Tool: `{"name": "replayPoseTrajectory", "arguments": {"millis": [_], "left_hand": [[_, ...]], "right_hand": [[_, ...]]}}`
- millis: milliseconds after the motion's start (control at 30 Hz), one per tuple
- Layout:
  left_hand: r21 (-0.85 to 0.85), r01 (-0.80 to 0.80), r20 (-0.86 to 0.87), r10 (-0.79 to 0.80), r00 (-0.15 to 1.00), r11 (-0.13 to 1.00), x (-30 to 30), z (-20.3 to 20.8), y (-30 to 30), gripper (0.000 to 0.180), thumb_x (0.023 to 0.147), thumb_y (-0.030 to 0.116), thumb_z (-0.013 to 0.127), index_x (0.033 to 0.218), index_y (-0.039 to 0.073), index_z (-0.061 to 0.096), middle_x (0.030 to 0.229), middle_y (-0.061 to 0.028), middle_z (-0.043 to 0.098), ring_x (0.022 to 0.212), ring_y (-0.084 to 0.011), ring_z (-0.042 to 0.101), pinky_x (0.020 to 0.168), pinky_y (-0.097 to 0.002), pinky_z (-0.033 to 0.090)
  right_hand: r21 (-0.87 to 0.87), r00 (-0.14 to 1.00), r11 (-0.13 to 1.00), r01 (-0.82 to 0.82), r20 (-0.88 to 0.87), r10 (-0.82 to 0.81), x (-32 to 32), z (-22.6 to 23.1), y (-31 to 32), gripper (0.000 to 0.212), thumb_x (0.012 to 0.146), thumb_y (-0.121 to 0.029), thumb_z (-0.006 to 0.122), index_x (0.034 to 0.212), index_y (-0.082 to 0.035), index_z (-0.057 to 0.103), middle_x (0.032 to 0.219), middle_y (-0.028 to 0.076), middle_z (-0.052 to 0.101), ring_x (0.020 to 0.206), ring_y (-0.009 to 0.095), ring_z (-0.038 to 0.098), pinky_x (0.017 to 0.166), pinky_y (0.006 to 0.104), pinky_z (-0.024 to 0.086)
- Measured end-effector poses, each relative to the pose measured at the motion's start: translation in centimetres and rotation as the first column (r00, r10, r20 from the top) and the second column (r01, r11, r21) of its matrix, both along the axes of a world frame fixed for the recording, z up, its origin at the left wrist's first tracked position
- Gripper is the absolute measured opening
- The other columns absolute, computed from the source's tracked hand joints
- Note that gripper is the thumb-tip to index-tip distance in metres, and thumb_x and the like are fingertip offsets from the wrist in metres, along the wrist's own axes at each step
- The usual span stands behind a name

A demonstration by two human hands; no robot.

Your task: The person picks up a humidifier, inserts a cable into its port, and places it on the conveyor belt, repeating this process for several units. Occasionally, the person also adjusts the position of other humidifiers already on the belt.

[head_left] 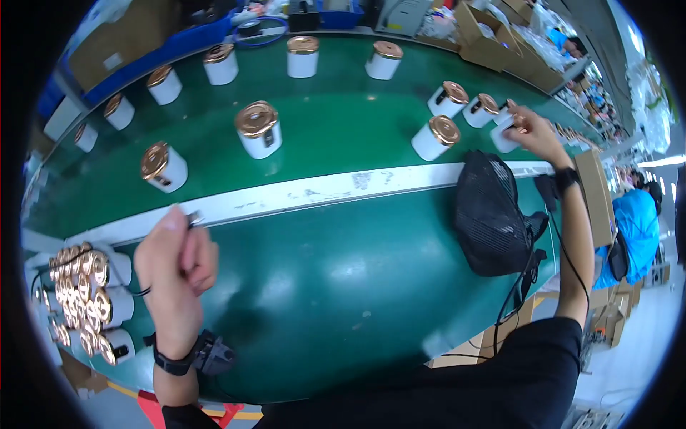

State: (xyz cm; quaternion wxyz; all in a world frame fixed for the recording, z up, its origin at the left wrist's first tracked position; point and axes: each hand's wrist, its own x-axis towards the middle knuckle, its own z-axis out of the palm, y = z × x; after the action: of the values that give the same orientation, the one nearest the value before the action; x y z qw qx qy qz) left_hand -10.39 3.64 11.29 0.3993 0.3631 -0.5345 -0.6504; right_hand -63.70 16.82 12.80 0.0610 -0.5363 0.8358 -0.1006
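My left hand (176, 261), a little blurred, is raised over the near green tabletop. Its thumb and fingers pinch a small silver-tipped plug (195, 219). A black cable (136, 292) runs to that wrist from the left. At the far right, the fingers of my right hand (532, 134) are closed on the upper part of a white canister (504, 139), hiding its top. Close by stand several similar canisters with shiny copper lids, one (436, 137) nearer and one (481, 110) behind. Two more, a canister (259, 129) and its neighbour (164, 166), are beyond my left hand.
A white rail (307, 196) divides the near tabletop (343, 286) from the green belt (336, 118). Packed canisters (89, 300) lie on their sides at the left. A black mesh bag (493, 214) with cords sits at the right. Cardboard boxes (482, 36) stand at the back.
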Motion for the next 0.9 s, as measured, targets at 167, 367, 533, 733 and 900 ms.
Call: {"name": "replayPoseTrajectory", "arguments": {"millis": [167,367,533,733,900], "left_hand": [[-0.086,0.178,0.151,-0.164,0.975,0.980,-0.3,1.5,2.8,0.042,0.099,0.029,0.039,0.066,0.004,0.042,0.053,0.0005,0.038,0.048,-0.0079,0.031,0.046,-0.0258,0.025],[-0.211,0.187,0.139,-0.160,0.977,0.959,-0.4,2.5,5.1,0.044,0.099,0.029,0.037,0.062,0.005,0.038,0.051,0.0003,0.034,0.047,-0.0087,0.028,0.045,-0.0263,0.023],[-0.167,0.244,0.088,-0.232,0.969,0.955,0.6,3.0,5.2,0.044,0.099,0.028,0.037,0.062,0.004,0.040,0.051,-0.0012,0.036,0.047,-0.0092,0.030,0.046,-0.0269,0.025],[-0.225,0.262,0.092,-0.247,0.965,0.938,0.9,2.3,4.9,0.042,0.099,0.025,0.036,0.064,0.003,0.042,0.052,-0.0018,0.039,0.047,-0.0095,0.032,0.046,-0.0273,0.026],[-0.241,0.244,0.094,-0.228,0.969,0.939,1.0,2.0,4.6,0.028,0.097,0.010,0.040,0.075,-0.004,0.049,0.054,-0.0139,0.043,0.046,-0.0251,0.040,0.048,-0.0354,0.033]], "right_hand": [[-0.278,0.915,0.911,-0.306,0.177,0.361,19.2,5.9,-4.7,0.038,0.080,-0.033,0.059,0.102,-0.002,0.054,0.078,0.005,0.063,0.068,0.014,0.058,0.059,0.0280,0.045],[-0.392,0.726,0.681,-0.618,0.048,0.686,31.8,6.1,-6.6,0.034,0.075,-0.028,0.064,0.091,0.001,0.056,0.069,0.009,0.058,0.062,0.020,0.054,0.056,0.0289,0.042],[-0.462,0.635,0.564,-0.684,0.004,0.773,34.7,6.3,-6.8,0.028,0.076,-0.023,0.064,0.087,0.002,0.057,0.063,0.009,0.054,0.057,0.020,0.052,0.052,0.0288,0.039],[-0.480,0.688,0.606,-0.634,0.007,0.726,36.1,5.6,-6.8,0.024,0.077,-0.020,0.061,0.082,0.002,0.059,0.062,0.010,0.053,0.051,0.020,0.050,0.048,0.0294,0.037],[-0.439,0.752,0.684,-0.583,0.025,0.658,36.7,4.8,-6.9,0.022,0.080,-0.019,0.059,0.079,0.003,0.058,0.060,0.011,0.052,0.049,0.021,0.048,0.047,0.0305,0.036]]}}
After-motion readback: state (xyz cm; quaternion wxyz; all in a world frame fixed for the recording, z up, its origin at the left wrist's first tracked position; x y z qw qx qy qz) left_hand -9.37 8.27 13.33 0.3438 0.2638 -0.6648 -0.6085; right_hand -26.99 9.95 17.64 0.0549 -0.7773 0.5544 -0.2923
